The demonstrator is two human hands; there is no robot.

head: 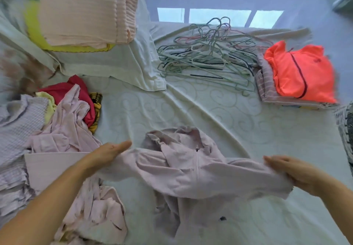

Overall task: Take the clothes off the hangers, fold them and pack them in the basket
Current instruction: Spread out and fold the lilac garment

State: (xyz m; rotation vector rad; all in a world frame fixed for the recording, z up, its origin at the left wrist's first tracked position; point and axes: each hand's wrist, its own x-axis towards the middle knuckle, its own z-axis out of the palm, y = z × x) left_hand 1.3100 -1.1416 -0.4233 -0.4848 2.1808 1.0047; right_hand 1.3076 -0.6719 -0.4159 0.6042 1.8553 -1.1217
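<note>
While spread across the pale green patterned bed sheet (191, 107), the garment is held at both ends.
Garment: a pale lilac zip-front hooded jacket (191, 170) is laid near the front edge of the bed, hood upward, sleeves stretched sideways.
Left hand (107, 154): fingers are extended over the jacket's left sleeve; whether the cloth is pinched underneath cannot be told.
Right hand (290, 172): the jacket's right sleeve end is gripped with curled fingers.
Hangers: a tangled heap of grey-green wire hangers (206, 57) is seen further back.
Folded stack: a folded orange top (299, 73) is laid beside the hangers, on striped clothes.
Unfolded pile: crumpled lilac, red and yellow clothes (63, 115) are heaped at the left.
</note>
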